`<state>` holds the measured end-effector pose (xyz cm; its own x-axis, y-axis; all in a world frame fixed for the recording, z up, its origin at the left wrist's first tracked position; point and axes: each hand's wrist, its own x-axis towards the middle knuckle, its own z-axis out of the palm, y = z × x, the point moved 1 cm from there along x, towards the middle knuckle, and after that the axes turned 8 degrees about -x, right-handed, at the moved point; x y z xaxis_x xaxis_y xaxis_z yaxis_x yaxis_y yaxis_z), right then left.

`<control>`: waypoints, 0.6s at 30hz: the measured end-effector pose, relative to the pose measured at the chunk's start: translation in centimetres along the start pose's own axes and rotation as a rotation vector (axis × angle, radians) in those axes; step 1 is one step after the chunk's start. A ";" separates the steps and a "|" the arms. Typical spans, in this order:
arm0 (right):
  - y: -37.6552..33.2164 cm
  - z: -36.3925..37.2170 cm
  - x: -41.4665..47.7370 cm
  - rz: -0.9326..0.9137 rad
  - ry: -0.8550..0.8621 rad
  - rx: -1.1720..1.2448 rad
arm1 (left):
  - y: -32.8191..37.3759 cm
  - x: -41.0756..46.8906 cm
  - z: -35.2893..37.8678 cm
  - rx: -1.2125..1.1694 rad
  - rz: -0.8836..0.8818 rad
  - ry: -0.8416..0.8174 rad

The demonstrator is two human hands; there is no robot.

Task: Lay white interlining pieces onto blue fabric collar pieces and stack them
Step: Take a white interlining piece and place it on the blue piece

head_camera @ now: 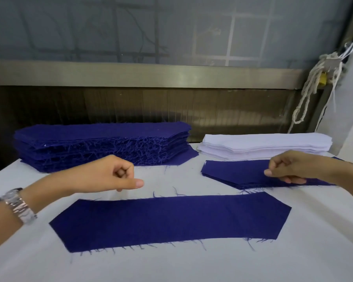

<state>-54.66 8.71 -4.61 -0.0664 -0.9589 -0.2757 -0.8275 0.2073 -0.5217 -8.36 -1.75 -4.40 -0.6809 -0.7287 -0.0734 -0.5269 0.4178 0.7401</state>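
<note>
White table point(192, 267), blue piece point(171, 218) flat, L hand point(108, 174) fisted empty, R hand point(289, 167) grip unclear

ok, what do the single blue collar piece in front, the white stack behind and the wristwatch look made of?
Single blue collar piece: matte woven cloth, loose threads fraying from the cut edges. White interlining stack: thin, smooth, matte sheets with clean unfrayed edges, likely nonwoven, but the texture is too fine to tell. Wristwatch: glossy link band, probably polished metal, judging by its bright glints.

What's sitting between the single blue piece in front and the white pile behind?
A low stack of blue collar pieces, the right hand over it; head view.
</note>
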 end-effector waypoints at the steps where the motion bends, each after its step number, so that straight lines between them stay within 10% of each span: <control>1: 0.0 -0.5 0.4 0.006 0.078 0.030 | 1.2 1.1 0.8 -0.001 0.024 0.018; 12: 6.6 -5.3 4.2 0.281 0.942 0.209 | 9.5 15.3 7.7 0.156 0.318 0.359; 18: 11.7 -7.6 4.9 0.460 1.114 0.040 | 9.8 21.1 8.8 0.371 0.391 0.429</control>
<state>-68.88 4.94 -5.95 -0.8116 -0.4300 0.3955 -0.5835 0.5607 -0.5875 -32.37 -8.24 -4.62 -0.6349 -0.6049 0.4806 -0.4751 0.7962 0.3746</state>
